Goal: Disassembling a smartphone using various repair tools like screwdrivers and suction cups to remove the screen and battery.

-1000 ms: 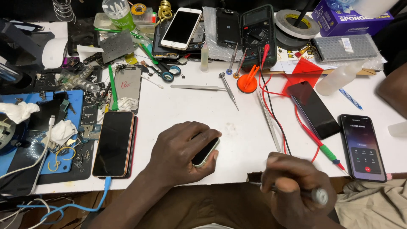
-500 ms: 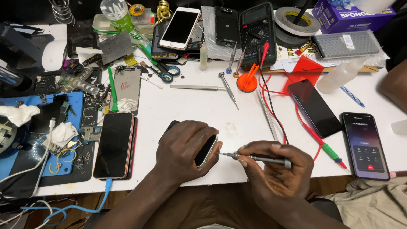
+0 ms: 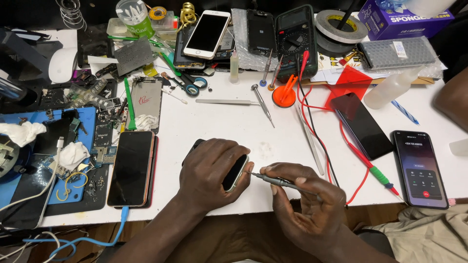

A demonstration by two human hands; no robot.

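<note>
My left hand (image 3: 214,171) lies over a dark smartphone (image 3: 235,172) with a pale green edge near the front of the white table (image 3: 219,122), pressing it down. My right hand (image 3: 306,204) grips a thin grey screwdriver (image 3: 275,180) and its tip touches the phone's right end. Most of the phone is hidden under my left hand.
A black phone in a red case (image 3: 130,168) lies to the left beside a blue work mat (image 3: 29,165) with small parts. Two phones (image 3: 363,125) (image 3: 420,168), red and black probe leads (image 3: 312,122), tweezers (image 3: 308,140) and a multimeter (image 3: 295,36) lie right and behind. Another person's arm (image 3: 453,100) shows at the right edge.
My right hand came up from below the table edge with the screwdriver and brought its tip to the phone's end. My left hand stayed on the phone.
</note>
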